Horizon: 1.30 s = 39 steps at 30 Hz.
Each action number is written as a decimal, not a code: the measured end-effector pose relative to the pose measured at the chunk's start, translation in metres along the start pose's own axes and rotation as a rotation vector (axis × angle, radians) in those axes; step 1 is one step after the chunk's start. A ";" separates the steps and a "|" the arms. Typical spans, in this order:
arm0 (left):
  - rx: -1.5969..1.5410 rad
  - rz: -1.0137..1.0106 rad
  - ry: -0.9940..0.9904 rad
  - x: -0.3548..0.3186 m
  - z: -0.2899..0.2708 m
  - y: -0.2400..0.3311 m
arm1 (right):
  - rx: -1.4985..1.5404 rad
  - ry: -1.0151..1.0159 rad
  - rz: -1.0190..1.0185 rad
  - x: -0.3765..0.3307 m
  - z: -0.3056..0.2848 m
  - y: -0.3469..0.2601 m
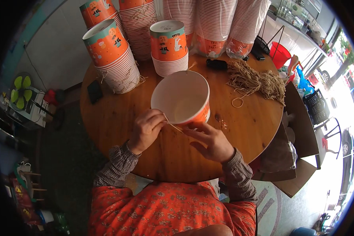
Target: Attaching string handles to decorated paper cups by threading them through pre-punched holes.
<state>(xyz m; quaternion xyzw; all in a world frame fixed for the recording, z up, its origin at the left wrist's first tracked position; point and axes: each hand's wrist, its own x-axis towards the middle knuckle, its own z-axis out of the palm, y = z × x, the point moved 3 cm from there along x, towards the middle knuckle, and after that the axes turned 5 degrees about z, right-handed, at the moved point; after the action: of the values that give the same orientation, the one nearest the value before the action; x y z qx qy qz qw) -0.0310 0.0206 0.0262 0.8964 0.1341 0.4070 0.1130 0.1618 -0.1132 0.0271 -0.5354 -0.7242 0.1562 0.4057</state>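
Note:
A paper bucket [179, 94], white inside and orange outside, is tilted so that its wide mouth faces me. At its near left rim, my left hand [147, 128] is closed in a pinch on a thin, straw-coloured string [174, 126]. The string runs from those fingertips along the near rim towards the right fingers. My right hand [211, 142] steadies the bucket from the near right, fingers against its outer side below the rim. Its thumb stands a little apart. A short bit of string also shows at the far rim.
Nested stacks of orange and white buckets [120, 72] stand at the back of the round wooden table [157, 161], some in clear plastic. A bundle of string [259, 80] and a black object [216, 64] lie at right. An open cardboard box [303, 137] sits beyond the table's right edge.

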 end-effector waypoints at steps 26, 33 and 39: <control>-1.029 -0.876 0.804 0.059 -0.151 -0.304 | 0.167 0.145 0.091 -0.027 0.027 0.000; -0.037 -0.401 1.007 0.072 -0.162 -0.248 | 0.173 0.209 0.103 -0.029 0.031 0.017; 0.550 -0.006 0.562 0.139 -0.180 -0.205 | 0.141 0.261 0.134 -0.027 0.033 0.035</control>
<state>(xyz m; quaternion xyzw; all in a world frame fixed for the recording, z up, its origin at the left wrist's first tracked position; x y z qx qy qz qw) -0.1106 0.2759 0.1758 0.7463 0.2666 0.5854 -0.1712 0.1620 -0.1170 -0.0280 -0.5685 -0.6151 0.1623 0.5216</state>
